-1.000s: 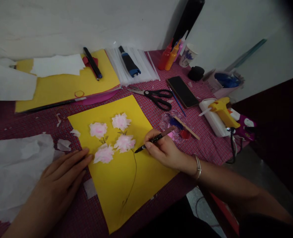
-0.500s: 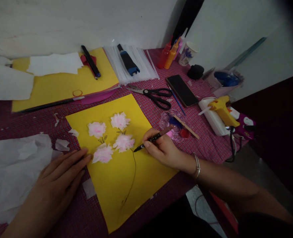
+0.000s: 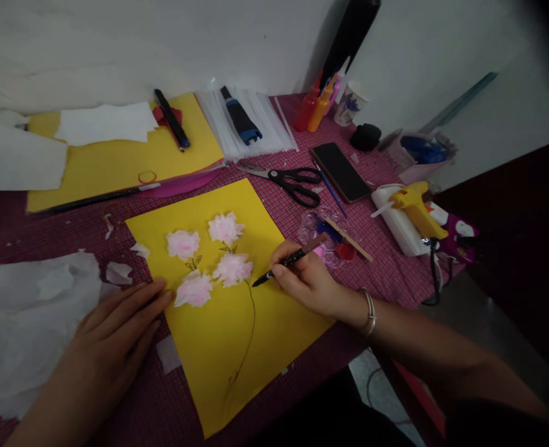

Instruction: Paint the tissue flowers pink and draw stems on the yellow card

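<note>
The right hand (image 3: 309, 282) pinches a black pen (image 3: 289, 259) between thumb and fingers, wrist low over the yellow sheet (image 3: 209, 347), forearm reaching in from the lower right. The pen's tip is at the sheet, just beside the top of a drawn stem (image 3: 254, 310), below the pink flowers. The left hand (image 3: 111, 335) lies flat, fingers extended, fingertips at the sheet's left edge. Lettering on the pale box (image 3: 397, 154) is too blurred to read surely.

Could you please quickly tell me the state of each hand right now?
Left hand: open, laid flat at the left edge of the yellow sheet.
Right hand: closed, holding a black pen.
</note>
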{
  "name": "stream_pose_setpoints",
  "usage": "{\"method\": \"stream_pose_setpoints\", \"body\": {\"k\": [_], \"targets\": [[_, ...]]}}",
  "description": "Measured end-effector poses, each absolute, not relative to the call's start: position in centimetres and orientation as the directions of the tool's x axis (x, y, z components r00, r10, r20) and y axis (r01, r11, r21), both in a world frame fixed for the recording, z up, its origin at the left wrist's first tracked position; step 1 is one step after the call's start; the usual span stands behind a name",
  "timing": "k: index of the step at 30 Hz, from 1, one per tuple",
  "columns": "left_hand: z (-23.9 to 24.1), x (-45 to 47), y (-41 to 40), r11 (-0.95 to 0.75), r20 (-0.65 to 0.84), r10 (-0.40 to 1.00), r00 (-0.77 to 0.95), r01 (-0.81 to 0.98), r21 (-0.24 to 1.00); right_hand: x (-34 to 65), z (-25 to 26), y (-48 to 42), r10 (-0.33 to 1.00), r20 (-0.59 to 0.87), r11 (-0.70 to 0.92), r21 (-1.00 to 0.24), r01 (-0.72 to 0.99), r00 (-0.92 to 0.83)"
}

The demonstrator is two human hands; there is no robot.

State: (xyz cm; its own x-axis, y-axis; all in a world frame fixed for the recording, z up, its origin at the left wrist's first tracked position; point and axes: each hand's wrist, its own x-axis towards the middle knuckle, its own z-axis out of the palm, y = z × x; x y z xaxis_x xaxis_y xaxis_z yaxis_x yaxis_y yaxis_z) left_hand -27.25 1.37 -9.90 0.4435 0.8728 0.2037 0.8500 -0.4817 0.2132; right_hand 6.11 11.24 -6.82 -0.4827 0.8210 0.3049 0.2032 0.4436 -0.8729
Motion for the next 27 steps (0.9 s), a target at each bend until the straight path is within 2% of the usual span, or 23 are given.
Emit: {"method": "stream_pose_setpoints", "body": {"k": [6,11,27], "targets": [[-9.7,-27.3,1.4,-0.468,0.16,0.883,0.441,0.853,0.233,6.0,-6.9,11.3,0.829,0.288,0.422,-0.884,0.199,-0.479],[-9.3,-27.0,1.6,-0.499,0.197,0.864,0.463,0.838,0.219,6.0,-7.0,11.2,0.846,0.262,0.388,-0.9,0.199,-0.465],[-9.0,-27.2,1.5,-0.503,0.197,0.863,0.465,0.829,0.245,6.2,-6.9,11.3,0.822,0.285,0.43,-0.878,0.209,-0.493]]}}
